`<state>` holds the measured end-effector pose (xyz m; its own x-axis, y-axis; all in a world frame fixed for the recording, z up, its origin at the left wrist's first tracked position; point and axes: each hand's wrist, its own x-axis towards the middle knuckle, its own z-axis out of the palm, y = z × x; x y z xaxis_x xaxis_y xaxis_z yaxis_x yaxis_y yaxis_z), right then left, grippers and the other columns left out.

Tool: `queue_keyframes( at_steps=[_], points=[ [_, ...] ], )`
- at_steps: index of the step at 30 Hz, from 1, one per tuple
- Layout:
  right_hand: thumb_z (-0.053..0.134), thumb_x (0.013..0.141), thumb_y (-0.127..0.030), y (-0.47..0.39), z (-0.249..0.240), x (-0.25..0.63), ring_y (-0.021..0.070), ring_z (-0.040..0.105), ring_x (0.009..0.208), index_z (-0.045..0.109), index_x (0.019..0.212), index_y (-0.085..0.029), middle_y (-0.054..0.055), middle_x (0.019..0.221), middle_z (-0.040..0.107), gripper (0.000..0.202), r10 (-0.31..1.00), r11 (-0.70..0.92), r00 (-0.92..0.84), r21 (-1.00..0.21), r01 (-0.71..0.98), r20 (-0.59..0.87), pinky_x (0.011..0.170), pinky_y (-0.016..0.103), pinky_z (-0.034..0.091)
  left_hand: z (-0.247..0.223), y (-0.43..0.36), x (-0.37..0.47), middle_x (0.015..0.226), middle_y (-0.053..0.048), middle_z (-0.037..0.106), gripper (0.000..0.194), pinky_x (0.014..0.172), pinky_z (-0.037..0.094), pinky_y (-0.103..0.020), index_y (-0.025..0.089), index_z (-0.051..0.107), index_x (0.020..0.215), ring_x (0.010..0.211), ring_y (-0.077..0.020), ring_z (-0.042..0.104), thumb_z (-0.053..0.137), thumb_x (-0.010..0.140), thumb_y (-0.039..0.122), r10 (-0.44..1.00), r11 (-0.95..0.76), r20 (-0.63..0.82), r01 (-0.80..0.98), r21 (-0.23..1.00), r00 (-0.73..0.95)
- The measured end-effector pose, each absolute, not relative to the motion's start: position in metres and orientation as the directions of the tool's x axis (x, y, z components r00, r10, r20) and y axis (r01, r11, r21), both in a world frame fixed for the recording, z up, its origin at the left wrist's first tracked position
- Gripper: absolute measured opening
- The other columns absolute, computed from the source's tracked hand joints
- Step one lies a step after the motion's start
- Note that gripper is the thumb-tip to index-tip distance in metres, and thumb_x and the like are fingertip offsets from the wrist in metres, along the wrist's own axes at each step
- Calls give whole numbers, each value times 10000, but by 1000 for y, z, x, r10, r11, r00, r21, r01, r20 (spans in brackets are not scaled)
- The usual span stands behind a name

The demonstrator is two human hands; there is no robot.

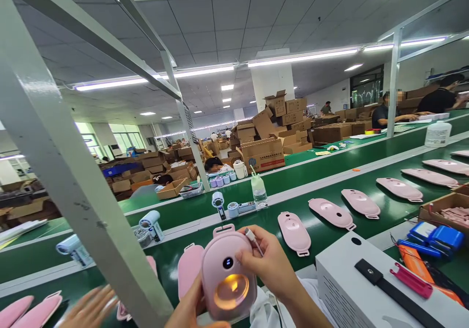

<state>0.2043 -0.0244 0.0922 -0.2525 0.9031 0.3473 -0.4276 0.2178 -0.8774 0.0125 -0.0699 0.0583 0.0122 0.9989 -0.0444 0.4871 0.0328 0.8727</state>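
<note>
Head view: the left hand point(190, 308) grasps the pink device point(227, 273) from below, upright, over the belt's point(330, 171) near edge; its round window glows orange. The right hand point(271, 264) presses its thumb on the device's face and pinches a white plug point(252, 236) between its fingers at the device's top right. More pink units point(294, 232) lie in a row along the belt. A grey box point(340, 289) stands just right of the right hand. Another person's blurred hand point(88, 308) shows at the lower left.
</note>
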Motion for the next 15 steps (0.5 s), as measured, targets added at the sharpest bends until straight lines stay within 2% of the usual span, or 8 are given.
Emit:
queue_keyframes(
  at_steps=[2, 3, 5, 7, 10, 13, 15],
  points=[
    [652, 673, -212, -16, 88, 209, 231, 626, 848, 643, 937, -157, 32, 866, 666, 269, 917, 290, -160, -885, -364, 366, 786, 326, 495, 41, -50, 0, 1489, -96, 413, 949, 1136, 338, -314, 126, 345, 1418, 1357, -262, 410, 719, 550, 214, 995, 66, -97, 656, 752, 12],
    [650, 687, -213, -12, 86, 211, 248, 630, 869, 642, 958, -159, 42, 891, 672, 276, 921, 319, -116, -891, -324, 372, 797, 344, 497, 32, -42, -4, 1522, -121, 353, 938, 1190, 229, -359, 95, 362, 1425, 1421, -281, 293, 710, 553, 101, 992, 104, -122, 762, 640, -32],
    [649, 715, -226, -3, 80, 216, 275, 632, 890, 640, 996, -162, 60, 931, 679, 288, 925, 358, -44, -902, -240, 378, 789, 373, 501, 16, -27, -9, 1545, -190, 268, 825, 1200, 129, -488, 57, 366, 1435, 1455, -351, 140, 669, 668, 15, 978, 204, -118, 908, 367, -172],
    [649, 735, -244, 6, 74, 221, 290, 632, 889, 642, 999, -163, 67, 935, 683, 276, 923, 380, 9, -909, -169, 384, 772, 387, 500, 7, -19, -8, 1517, -220, 304, 660, 1154, 237, -540, 56, 391, 1416, 1429, -362, 224, 570, 786, -30, 958, 286, -79, 949, 135, -277],
    [648, 760, -230, 18, 66, 225, 278, 632, 888, 640, 988, -160, 60, 924, 688, 239, 917, 400, 58, -911, -103, 396, 793, 390, 489, 9, -15, -4, 1418, -180, 470, 483, 1023, 455, -441, 61, 470, 1341, 1274, -252, 500, 370, 885, -68, 945, 325, -31, 945, -42, -326],
    [657, 812, -178, 33, 58, 225, 236, 637, 880, 631, 995, -153, 38, 928, 680, 186, 917, 399, 68, -914, -73, 394, 817, 391, 494, 32, -20, -5, 1183, -132, 650, 461, 913, 511, -430, 88, 507, 1296, 1032, -215, 655, 298, 908, -49, 951, 308, -7, 948, -75, -309],
    [660, 862, -181, 44, 50, 222, 211, 644, 855, 631, 991, -147, 22, 924, 670, 137, 927, 375, 61, -925, -62, 371, 807, 395, 512, 56, -28, -9, 1019, -111, 693, 387, 846, 502, -463, 125, 536, 1254, 920, -252, 676, 283, 963, 90, 955, 294, 26, 955, -18, -294]
  ],
)
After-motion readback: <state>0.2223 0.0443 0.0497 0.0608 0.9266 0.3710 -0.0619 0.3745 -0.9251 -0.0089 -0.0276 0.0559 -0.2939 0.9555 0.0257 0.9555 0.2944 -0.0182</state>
